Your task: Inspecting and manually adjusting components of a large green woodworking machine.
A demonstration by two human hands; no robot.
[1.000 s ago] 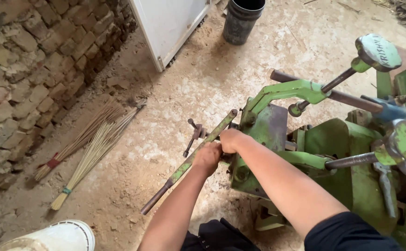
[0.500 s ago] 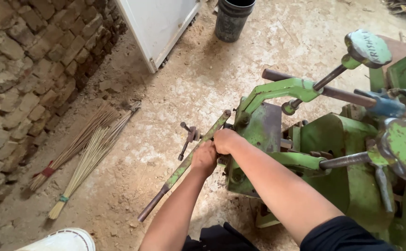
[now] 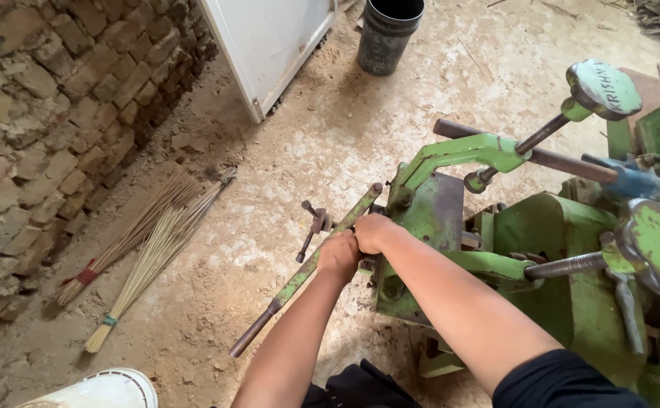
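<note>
Dirt floor [image 3: 451,83] by brick wall [image 3: 50,113]; both hands, left [image 3: 339,255] and right [image 3: 374,230], clenched on green lever [image 3: 322,245]

The worn metal machine [image 3: 571,295] is chipped green with rusty brown patches; its long lever bar [image 3: 299,276] matches. The plastic bucket [image 3: 388,34] is black, the door panel [image 3: 269,41] white, the straw brooms [image 3: 145,242] tan.

Chipped green-painted metal lever [image 3: 307,261], rough brick wall [image 3: 50,113], dusty floor [image 3: 322,151]
</note>
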